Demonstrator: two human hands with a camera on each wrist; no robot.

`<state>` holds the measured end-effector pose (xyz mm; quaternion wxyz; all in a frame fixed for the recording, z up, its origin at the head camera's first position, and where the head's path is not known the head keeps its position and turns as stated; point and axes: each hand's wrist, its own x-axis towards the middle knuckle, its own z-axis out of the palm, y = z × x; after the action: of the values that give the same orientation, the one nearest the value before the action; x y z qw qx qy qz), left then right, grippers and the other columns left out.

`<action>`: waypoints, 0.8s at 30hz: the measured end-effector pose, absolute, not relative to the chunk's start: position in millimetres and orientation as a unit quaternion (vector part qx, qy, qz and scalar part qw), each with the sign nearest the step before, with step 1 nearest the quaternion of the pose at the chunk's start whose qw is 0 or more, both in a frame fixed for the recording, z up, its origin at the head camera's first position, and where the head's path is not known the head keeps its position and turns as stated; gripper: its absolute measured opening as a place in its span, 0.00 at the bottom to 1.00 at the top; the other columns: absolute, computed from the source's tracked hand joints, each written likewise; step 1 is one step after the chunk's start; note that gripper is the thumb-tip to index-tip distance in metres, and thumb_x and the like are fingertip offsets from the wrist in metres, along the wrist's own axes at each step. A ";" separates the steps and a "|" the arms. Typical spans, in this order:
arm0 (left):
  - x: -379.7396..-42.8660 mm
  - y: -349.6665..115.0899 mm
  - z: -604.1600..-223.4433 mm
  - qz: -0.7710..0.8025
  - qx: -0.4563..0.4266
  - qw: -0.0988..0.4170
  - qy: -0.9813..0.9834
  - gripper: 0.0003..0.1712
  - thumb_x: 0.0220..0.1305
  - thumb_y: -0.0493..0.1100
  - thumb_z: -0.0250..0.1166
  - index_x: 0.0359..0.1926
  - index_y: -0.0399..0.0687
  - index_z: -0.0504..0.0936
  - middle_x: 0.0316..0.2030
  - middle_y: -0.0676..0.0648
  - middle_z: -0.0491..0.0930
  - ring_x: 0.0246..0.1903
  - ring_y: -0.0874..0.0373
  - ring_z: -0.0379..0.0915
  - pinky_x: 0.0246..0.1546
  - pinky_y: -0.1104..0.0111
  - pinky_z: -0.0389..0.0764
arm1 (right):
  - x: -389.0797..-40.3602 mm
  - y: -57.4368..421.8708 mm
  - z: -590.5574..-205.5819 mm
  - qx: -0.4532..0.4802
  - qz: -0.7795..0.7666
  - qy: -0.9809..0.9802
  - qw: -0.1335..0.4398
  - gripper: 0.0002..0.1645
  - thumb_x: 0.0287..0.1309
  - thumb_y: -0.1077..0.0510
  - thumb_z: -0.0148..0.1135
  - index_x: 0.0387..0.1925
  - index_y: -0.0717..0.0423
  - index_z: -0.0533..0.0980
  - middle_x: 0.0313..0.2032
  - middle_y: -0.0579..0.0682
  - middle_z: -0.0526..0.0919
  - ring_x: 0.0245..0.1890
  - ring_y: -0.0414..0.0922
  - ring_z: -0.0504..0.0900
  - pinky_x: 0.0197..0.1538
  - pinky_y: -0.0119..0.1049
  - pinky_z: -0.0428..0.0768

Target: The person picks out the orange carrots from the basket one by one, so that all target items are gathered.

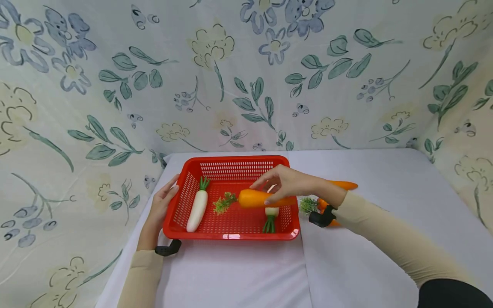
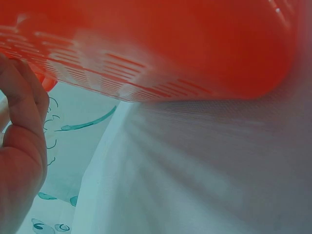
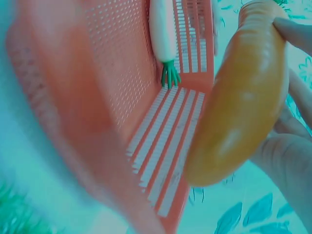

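Observation:
My right hand (image 1: 286, 184) pinches an orange carrot (image 1: 250, 199) between thumb and fingers, holding it level above the red basket (image 1: 235, 236). The carrot's leafy green top points left; its other end points right. In the right wrist view the carrot (image 3: 239, 97) fills the space in front of the fingers. At the basket's left side, my left hand (image 1: 159, 203) rests its fingers against the outer rim. A white radish (image 1: 197, 211) lies along the left inside. Another white radish (image 1: 271, 211) lies at the right, mostly hidden beneath the carrot and hand.
More carrots (image 1: 346, 185) lie on the white cloth right of the basket, partly hidden by my right forearm. One has a leafy top (image 1: 309, 205). A floral curtain (image 1: 231, 85) hangs behind the table and along its sides.

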<state>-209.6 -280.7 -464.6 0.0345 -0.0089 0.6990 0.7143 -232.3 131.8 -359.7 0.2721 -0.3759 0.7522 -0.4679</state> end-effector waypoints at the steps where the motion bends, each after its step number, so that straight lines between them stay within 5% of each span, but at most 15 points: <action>1: -209.6 -280.6 -464.6 0.714 -0.008 0.033 0.699 0.34 0.76 0.50 0.55 0.78 0.53 0.57 0.69 0.36 0.65 0.51 0.56 0.80 0.47 0.61 0.83 | -230.7 138.2 -359.2 -0.376 -0.471 0.751 0.270 0.26 0.55 0.66 0.72 0.57 0.58 0.81 0.50 0.51 0.84 0.48 0.52 0.83 0.50 0.44 0.84; 24: -209.4 -280.8 -465.4 0.714 -0.011 0.039 0.699 0.33 0.77 0.50 0.54 0.77 0.55 0.58 0.70 0.37 0.64 0.51 0.57 0.80 0.47 0.61 0.83 | -191.4 257.9 -385.5 -0.319 -0.472 0.772 0.282 0.26 0.55 0.64 0.73 0.57 0.53 0.81 0.53 0.54 0.82 0.50 0.53 0.81 0.50 0.40 0.84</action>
<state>-209.4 -280.8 -465.4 0.0393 -0.0105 0.6994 0.7135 -191.4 257.9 -385.5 0.2822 -0.3186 0.7718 -0.4724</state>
